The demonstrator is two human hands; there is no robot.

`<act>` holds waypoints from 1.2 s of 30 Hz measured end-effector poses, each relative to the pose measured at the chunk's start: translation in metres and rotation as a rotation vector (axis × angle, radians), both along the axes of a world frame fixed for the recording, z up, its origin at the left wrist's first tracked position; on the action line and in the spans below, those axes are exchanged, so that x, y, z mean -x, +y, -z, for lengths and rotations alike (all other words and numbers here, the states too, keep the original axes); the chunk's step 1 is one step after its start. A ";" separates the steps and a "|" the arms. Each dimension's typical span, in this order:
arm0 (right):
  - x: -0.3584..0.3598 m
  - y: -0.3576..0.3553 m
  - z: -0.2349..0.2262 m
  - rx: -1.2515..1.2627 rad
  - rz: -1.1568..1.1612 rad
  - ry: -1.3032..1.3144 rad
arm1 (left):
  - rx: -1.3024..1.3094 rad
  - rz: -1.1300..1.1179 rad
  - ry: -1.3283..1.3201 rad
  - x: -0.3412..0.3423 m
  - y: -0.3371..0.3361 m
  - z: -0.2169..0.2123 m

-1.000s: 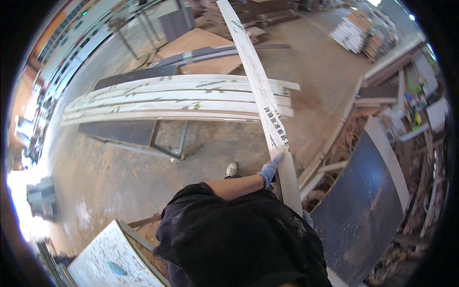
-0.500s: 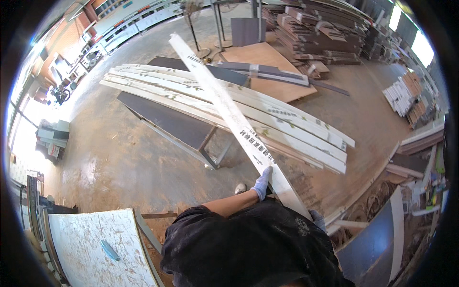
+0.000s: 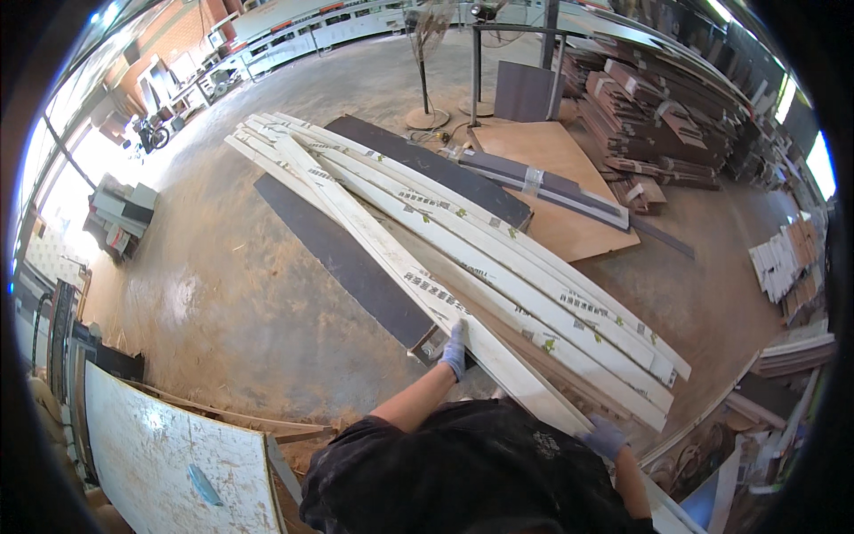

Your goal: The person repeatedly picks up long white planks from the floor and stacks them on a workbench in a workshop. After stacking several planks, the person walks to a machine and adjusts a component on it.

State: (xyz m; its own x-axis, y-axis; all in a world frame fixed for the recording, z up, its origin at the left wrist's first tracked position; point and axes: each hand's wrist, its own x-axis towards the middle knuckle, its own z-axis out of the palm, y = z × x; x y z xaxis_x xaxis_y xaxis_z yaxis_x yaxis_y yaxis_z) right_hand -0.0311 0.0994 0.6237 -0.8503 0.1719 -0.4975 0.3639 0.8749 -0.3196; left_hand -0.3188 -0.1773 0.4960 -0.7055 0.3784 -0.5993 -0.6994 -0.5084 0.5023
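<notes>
Left hand (image 3: pixel 455 347), gloved, clamped on the left edge of the long white board (image 3: pixel 400 267). Right hand (image 3: pixel 605 436) grips its near end. Board lies angled over the stack of white boards (image 3: pixel 551 303) on the dark panel (image 3: pixel 356 267). Judgement: lower level, square edges to stack. Bare floor (image 3: pixel 222 294) left; lumber piles (image 3: pixel 658 116) crowd far right.

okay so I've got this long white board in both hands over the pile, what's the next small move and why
Probably lower the near end and let the long white board settle flat. Its far end already lies among the stacked white boards on the dark panel, angled across them, while the left hand and right hand hold the near end at its edges.
</notes>
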 end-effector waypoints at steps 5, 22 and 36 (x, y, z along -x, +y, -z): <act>-0.031 0.108 0.019 0.201 0.498 -0.292 | 0.031 -0.115 -0.057 0.090 0.002 0.021; 0.375 -0.017 0.088 0.209 -0.021 0.046 | 0.932 -0.229 0.668 0.353 -0.084 -0.031; 0.279 -0.013 0.118 -0.298 0.100 0.386 | 1.470 0.522 0.903 0.218 -0.045 0.025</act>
State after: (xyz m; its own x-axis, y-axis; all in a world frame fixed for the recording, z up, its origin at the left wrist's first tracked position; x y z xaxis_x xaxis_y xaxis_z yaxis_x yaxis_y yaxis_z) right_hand -0.3099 0.0860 0.5059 -0.9349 0.3488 -0.0660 0.3549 0.9156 -0.1891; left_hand -0.5366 -0.2220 0.4706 -0.9647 0.2144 -0.1527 0.0918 0.8176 0.5684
